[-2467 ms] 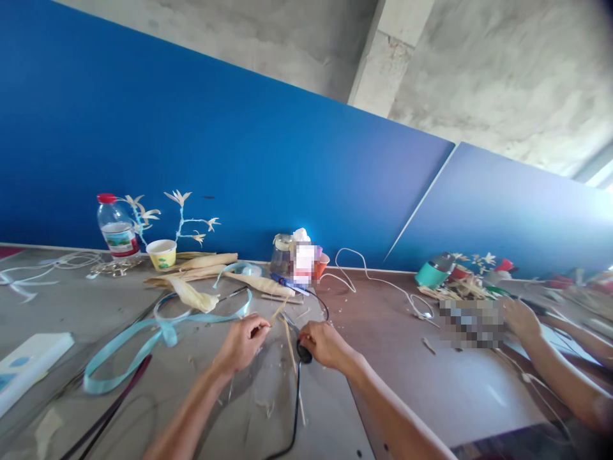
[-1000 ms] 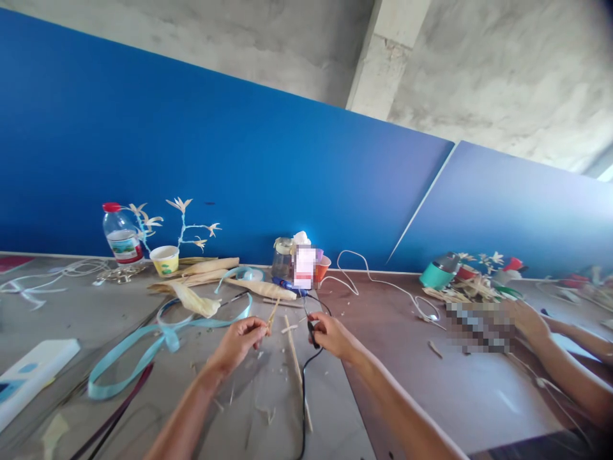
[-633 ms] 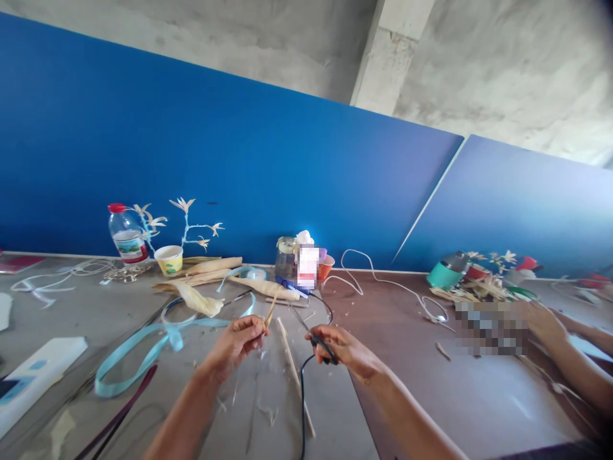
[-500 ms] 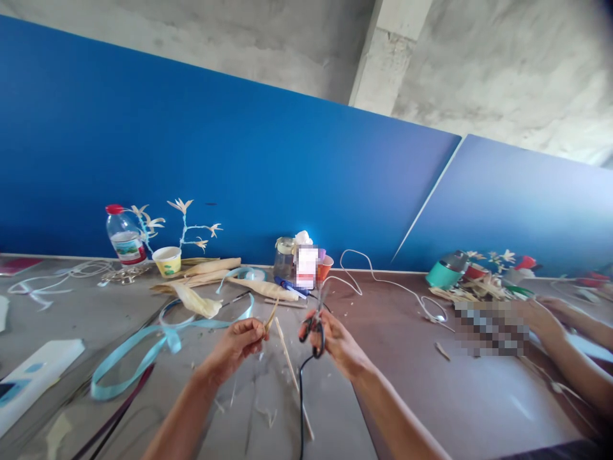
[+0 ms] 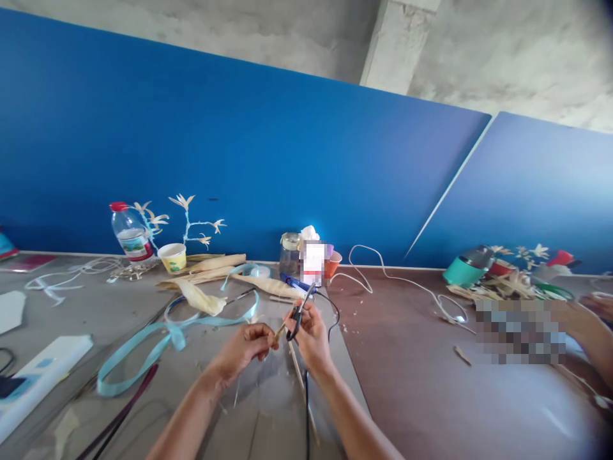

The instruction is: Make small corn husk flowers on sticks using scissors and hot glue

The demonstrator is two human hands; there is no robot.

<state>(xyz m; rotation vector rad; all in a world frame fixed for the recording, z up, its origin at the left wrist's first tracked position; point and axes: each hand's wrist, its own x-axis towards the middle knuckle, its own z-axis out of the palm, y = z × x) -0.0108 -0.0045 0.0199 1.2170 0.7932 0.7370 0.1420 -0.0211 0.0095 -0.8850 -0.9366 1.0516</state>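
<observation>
My left hand (image 5: 245, 345) is closed in a pinch on a thin strip of dried corn husk (image 5: 279, 331). My right hand (image 5: 310, 332) grips a pair of black-handled scissors (image 5: 297, 312), their blades pointing up and away. The scissors sit right beside the husk strip, the two hands almost touching above the grey table (image 5: 86, 319). A black cable (image 5: 307, 409) runs down between my forearms. A long wooden stick (image 5: 299, 377) lies on the table under my right hand.
A light blue ribbon (image 5: 143, 338) loops to the left. Husks (image 5: 201, 297), a water bottle (image 5: 128, 233), a yellow cup (image 5: 173, 257), a jar (image 5: 288, 250) and a white cord (image 5: 383, 275) line the back. Another person's arm (image 5: 589, 332) reaches in at right, near a teal container (image 5: 462, 269).
My right hand picked the scissors up off the table and brought them left and up to the husk strip in my left hand. The camera view swung slightly right.
</observation>
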